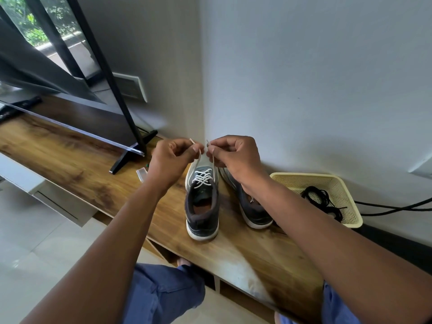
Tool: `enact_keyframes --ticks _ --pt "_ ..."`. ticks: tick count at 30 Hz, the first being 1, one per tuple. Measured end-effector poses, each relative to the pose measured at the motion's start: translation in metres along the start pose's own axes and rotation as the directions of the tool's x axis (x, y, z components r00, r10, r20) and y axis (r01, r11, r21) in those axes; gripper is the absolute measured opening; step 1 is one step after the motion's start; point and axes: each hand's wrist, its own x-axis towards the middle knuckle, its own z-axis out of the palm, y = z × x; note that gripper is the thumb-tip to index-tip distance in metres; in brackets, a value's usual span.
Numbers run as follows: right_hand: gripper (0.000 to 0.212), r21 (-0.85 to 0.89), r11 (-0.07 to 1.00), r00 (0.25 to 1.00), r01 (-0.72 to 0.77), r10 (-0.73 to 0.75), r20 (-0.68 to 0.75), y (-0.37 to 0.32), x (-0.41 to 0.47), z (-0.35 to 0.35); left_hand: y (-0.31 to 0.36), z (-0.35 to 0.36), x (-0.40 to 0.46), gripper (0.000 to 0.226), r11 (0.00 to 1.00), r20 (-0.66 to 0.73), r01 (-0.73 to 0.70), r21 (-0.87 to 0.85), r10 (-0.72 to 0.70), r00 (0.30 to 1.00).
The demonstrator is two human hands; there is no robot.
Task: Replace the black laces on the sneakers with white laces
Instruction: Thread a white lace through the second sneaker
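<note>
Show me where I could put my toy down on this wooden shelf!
Bare wood lies on the wooden shelf between the TV stand foot and the left sneaker, and in front of both sneakers, toward the near edge. It is crowded from the right sneaker to the yellow basket holding black laces.

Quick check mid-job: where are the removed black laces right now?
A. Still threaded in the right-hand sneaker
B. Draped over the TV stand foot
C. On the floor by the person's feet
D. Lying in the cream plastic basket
D: the black laces lie coiled inside the cream basket to the right of the sneakers, while both hands hold white lace ends above the left sneaker.
</note>
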Motion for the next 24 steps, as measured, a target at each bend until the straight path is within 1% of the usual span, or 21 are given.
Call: enact_keyframes --ticks 3,7,12,15,17,19,21,24 --pt "0.003 -0.042 0.999 1.0 0.02 -0.02 0.013 -0.002 -0.001 0.001 0.002 0.004 0.0 0.01 1.0 -0.005 0.016 -0.025 -0.017 1.0" --pt "0.007 0.004 1.0 0.999 -0.009 0.008 0.04 -0.004 -0.004 0.004 0.002 0.009 -0.002 0.013 0.998 -0.049 0.049 -0.048 -0.051 0.997" --pt "0.007 -0.011 1.0 1.0 -0.027 0.027 0.0 -0.005 -0.001 0.004 0.004 0.011 0.002 0.012 0.998 -0.038 0.055 -0.027 -0.056 0.998" --pt "0.008 -0.073 0.997 1.0 -0.019 0.017 -0.026 -0.003 0.0 0.005 0.004 0.013 0.001 0.008 0.998 -0.023 0.052 -0.039 -0.053 0.998" --pt "0.007 -0.118 0.993 0.998 -0.002 -0.005 -0.058 -0.001 -0.001 0.006 0.003 0.015 0.0 0.007 0.995 -0.007 0.068 -0.07 -0.069 0.998" --pt "0.005 -0.193 0.981 0.995 0.027 -0.045 -0.087 0.002 -0.003 0.007 0.003 0.017 -0.001 0.011 0.989 0.013 0.101 -0.107 -0.101 0.995" --pt "0.004 -0.285 0.956 0.989 0.068 -0.102 -0.108 0.003 -0.005 0.007 0.003 0.019 -0.003 0.016 0.981 0.028 0.129 -0.148 -0.126 0.992" --pt "0.003 -0.362 0.92 0.968 0.15 -0.212 -0.136 0.002 -0.007 0.007 0.005 0.022 -0.004 0.016 0.97 0.044 0.141 -0.196 -0.134 0.99"
